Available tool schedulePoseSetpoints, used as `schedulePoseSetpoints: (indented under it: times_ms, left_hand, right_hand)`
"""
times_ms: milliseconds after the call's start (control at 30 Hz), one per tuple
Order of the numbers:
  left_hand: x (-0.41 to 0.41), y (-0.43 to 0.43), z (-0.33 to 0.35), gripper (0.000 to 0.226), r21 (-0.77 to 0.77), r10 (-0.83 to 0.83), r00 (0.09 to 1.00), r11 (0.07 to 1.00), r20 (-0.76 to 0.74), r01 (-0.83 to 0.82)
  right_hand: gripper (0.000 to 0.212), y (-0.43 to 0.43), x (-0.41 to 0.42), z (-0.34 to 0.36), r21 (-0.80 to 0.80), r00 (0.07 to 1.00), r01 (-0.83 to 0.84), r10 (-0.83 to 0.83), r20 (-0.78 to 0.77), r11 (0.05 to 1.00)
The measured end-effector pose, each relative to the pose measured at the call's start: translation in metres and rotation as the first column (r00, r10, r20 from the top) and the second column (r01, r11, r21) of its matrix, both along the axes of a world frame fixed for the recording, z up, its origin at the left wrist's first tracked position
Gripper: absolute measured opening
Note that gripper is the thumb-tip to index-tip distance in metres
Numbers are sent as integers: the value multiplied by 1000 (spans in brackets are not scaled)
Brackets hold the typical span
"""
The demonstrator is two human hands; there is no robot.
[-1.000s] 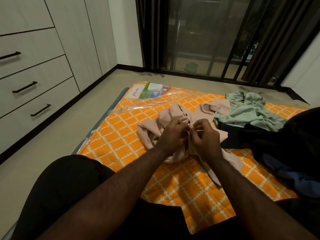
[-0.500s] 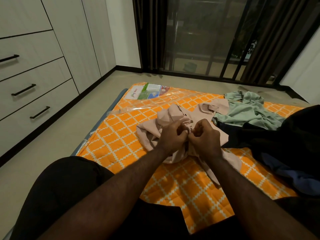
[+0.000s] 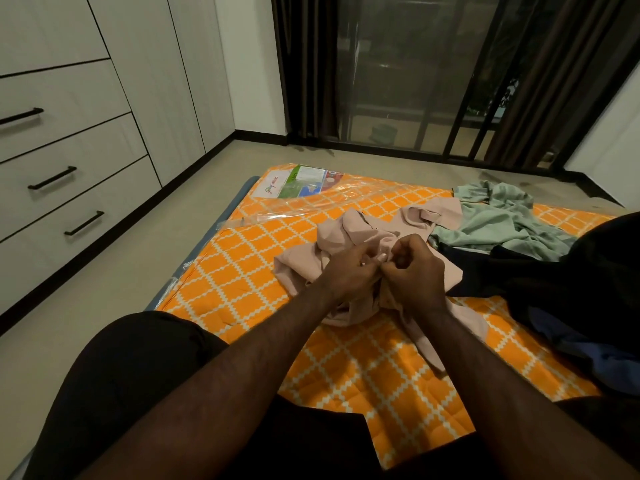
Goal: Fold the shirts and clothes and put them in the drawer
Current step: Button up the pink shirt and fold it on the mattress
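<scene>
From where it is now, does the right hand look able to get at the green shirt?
Probably yes. The green shirt lies uncovered on the mattress, just beyond and to the right of the right hand. But that hand, like the left hand, grips the pink shirt and must let go first.

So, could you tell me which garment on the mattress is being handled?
The crumpled pale pink shirt; both hands pinch it, whereas the green and dark garments lie untouched.
</scene>
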State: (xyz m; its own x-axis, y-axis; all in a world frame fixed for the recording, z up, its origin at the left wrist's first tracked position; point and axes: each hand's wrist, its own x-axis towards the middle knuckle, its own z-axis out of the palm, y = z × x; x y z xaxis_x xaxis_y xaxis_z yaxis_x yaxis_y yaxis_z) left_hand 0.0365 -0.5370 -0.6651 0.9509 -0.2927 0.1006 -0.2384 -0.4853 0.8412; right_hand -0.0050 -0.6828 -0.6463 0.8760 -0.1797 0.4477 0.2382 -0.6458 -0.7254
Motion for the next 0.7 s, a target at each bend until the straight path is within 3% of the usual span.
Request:
schedulePoseSetpoints:
  times_ms: [167,300,367,467,533,600,667,700]
  left_hand:
    - [-3,3,1,68,298,42,999,954,-12,-37]
    - [-5,7,5,37,436,4,971,893,241,-112]
    - [-6,5,7,27,434,26,927,879,374,-199]
    - [-10,-1,14,38,233,183,901,928,393,-290]
    - [-13,-3,21,46,94,287,913,941,290,-326]
    - [-13,-3,25,27,29,307,947,950,97,-311]
    - [-16,-4,29,12,-161,207,926,950,-316,-268]
    - [-19,-5,33,13,-302,71,850,917,-522,-262]
  right_hand:
    - [16,-6,5,4,84,997,71,-73,20,994]
    - [14,-15,9,7,156,983,156,-169,72,975]
    - [13,-18,11,8,208,974,187,-208,88,960]
    - [13,-19,11,5,269,980,178,-196,41,947]
    - [16,-19,13,0,313,991,134,-125,-50,940]
    - [25,-18,14,-5,355,990,58,-8,-140,933]
    - [36,-15,11,-4,383,976,-27,106,-188,923]
    - [40,-13,10,-3,400,969,-61,150,-195,914]
